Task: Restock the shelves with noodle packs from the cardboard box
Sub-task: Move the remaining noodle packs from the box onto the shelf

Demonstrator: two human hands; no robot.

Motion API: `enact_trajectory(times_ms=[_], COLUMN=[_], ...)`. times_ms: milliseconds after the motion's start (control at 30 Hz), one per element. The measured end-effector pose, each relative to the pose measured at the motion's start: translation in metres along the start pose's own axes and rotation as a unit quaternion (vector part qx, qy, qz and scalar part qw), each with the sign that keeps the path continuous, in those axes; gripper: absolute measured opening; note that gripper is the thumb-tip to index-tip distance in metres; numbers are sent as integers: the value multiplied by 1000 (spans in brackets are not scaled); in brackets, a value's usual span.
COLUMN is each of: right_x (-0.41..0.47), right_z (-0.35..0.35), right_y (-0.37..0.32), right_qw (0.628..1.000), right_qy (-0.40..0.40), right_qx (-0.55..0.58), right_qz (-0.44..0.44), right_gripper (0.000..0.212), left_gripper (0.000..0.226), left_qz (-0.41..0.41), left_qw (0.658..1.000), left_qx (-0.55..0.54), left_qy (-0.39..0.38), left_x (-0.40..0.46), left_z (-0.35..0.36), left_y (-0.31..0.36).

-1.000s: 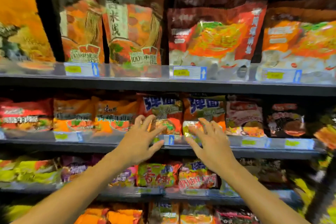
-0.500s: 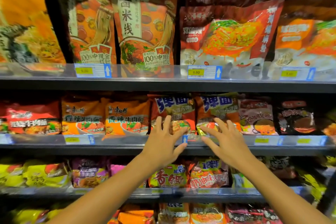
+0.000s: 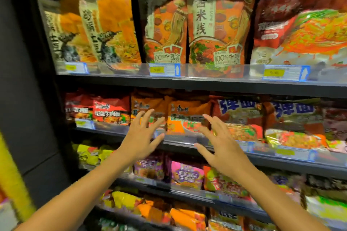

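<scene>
A: What stood at the far left?

B: A dark upright panel (image 3: 28, 80). Next came red packs (image 3: 110, 109) on the second shelf (image 3: 187, 141), then two orange noodle packs (image 3: 187, 116) side by side.

A: And the hands?

B: The left hand (image 3: 140, 137) was spread wide, fingers apart, holding nothing, in front of the left orange pack. The right hand (image 3: 223, 148) was likewise splayed and empty, before the shelf edge. Whether either touched a pack, I couldn't tell.

A: Further right?

B: Blue-lettered packs (image 3: 293, 118). Tall pouches (image 3: 216, 20) filled the shelf above.
</scene>
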State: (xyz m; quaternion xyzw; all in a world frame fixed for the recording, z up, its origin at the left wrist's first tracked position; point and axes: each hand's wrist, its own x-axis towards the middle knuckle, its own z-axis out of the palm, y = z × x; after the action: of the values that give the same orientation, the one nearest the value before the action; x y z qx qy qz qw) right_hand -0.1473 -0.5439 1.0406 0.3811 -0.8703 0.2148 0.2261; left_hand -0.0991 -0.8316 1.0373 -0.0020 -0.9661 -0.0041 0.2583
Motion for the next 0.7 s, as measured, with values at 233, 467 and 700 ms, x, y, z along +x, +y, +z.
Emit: enact_trajectory(times_ms=[233,467,700], right_x=[54,72,89], right_z=[48,63,91], right_y=[-56,-67,-108], right_qw=[987,965,985], right_qy=[-122,-132,-37], right_qx=[-78,-179,-171], right_qz=[76,140,5], right_gripper=[65,91,70], left_gripper=[61,62,53], left_qz=[-10,24,48], left_qw=[994,992,984], left_qx=[3,55,-52], left_qy=[-106,-110,163], left_x=[7,21,-6], left_z=[9,3,6], left_y=[-41,-50,-114])
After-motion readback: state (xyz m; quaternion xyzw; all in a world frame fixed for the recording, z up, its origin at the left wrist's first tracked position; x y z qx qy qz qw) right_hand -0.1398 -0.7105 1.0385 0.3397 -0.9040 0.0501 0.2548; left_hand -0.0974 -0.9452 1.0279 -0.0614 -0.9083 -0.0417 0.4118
